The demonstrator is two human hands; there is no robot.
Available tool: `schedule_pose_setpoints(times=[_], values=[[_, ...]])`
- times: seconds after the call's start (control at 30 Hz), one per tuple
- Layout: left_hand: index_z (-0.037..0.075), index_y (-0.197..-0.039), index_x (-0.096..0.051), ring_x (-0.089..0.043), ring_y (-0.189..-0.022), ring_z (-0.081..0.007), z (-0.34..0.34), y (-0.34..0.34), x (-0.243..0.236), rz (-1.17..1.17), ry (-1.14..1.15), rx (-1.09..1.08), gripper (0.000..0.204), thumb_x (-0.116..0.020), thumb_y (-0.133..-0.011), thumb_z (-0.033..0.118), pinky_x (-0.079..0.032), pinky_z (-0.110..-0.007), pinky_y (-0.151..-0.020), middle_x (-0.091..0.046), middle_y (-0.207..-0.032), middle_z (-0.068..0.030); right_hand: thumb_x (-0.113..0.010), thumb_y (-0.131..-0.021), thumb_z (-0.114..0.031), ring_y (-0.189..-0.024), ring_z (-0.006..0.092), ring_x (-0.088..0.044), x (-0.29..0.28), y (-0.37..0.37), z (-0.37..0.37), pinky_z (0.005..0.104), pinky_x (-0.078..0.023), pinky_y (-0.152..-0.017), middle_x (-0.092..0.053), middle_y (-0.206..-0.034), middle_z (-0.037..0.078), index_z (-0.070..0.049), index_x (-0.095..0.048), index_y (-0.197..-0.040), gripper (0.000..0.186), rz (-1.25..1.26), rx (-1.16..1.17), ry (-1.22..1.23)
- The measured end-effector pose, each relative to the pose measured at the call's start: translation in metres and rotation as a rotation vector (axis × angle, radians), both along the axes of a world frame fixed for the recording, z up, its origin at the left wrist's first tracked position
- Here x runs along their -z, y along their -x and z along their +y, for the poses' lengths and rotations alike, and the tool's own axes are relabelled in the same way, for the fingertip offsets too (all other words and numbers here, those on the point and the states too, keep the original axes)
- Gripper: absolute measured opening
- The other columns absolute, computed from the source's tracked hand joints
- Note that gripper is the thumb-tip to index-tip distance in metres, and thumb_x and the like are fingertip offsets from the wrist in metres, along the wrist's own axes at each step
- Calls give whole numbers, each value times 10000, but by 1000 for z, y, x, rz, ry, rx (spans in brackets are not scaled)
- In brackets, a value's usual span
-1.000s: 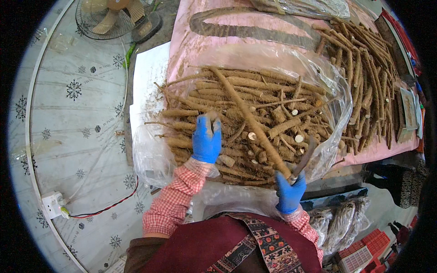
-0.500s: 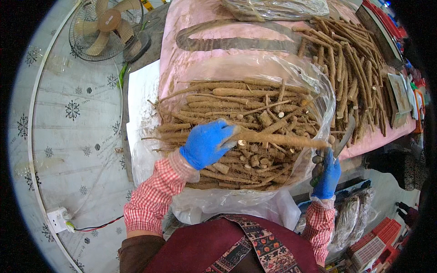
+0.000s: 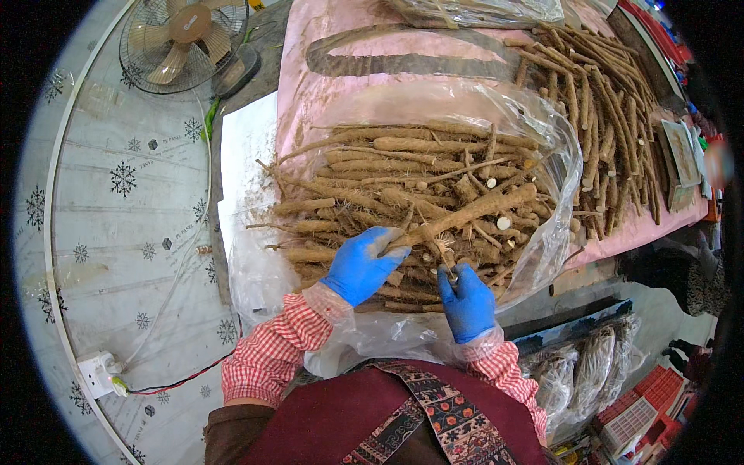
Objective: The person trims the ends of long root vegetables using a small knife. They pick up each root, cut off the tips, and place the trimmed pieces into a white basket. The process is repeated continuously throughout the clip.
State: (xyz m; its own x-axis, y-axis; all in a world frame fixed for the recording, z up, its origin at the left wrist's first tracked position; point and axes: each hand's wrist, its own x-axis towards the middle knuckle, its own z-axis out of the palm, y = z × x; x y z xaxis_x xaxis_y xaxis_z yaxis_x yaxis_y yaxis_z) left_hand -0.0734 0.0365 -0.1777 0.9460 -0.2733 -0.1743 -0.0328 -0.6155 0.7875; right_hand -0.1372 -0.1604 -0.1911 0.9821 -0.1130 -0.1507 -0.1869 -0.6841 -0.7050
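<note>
My left hand, in a blue glove, is closed round the lower left end of a long, brown, hairy yam with its other end pointing up to the right. My gloved right hand is closed just below that yam's middle. The knife it gripped earlier is edge-on or hidden now and hard to make out; a pale, frayed bit shows at its fingertips. Under both hands lies a heap of yams, whole roots and short pieces, some with white cut ends, on clear plastic sheeting.
More yams are piled at the right on the pink-covered table. A fan stands at the far left. Wrapped bundles and red crates are at the lower right. A wall socket sits at the left.
My right hand has moved left from the yam's far end to near its middle. The yam has tilted, its far end swinging up and left. The knife blade, plain before, is no longer clearly visible.
</note>
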Motion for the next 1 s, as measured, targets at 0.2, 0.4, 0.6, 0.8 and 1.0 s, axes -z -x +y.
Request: schedule_pose_setpoints(times=[0.2,0.4,0.6,0.8,1.0], values=[[-31,-1130,-604,-641,-901,-236,13,2,-14,131,-16,58,362,-635,-886,236,-502,-331,-780,-649,-990,-150,-638,-877,-269,-696,385,-626,16,-1,19,438,-490,-577,-630,-771,197,-54,-543,-899,237,63,-48,17],[-11,-1153,-592,-638,-891,-217,50,-13,-21,95,266,-109,358,-619,-897,237,-495,-320,-782,-649,-990,-142,-640,-874,-298,-726,394,-634,26,10,22,445,-497,-611,-645,-781,198,-44,-559,-941,275,135,26,8],[-4,-1228,-555,-620,-1012,-269,25,-76,-36,59,-53,-12,473,-605,-885,318,-475,-336,-873,-624,-1135,-171,-689,-861,-219,-592,265,-637,35,43,15,334,-469,-532,-641,-712,178,-28,-619,-932,215,44,252,-286],[12,-1293,-516,-554,-1155,-343,-64,-126,5,-105,-213,147,633,-611,-845,448,-437,-421,-977,-548,-1283,-210,-644,-916,-174,-516,30,-432,30,41,8,208,-332,-450,-519,-635,-38,-44,-597,-901,139,-12,434,-509],[17,-1279,-528,-567,-1127,-351,-122,-152,34,-67,-414,316,665,-663,-799,457,-456,-425,-957,-566,-1257,-206,-631,-925,-196,-520,41,-449,25,24,-15,214,-345,-452,-524,-656,-47,-49,-588,-896,156,-22,426,-603]])
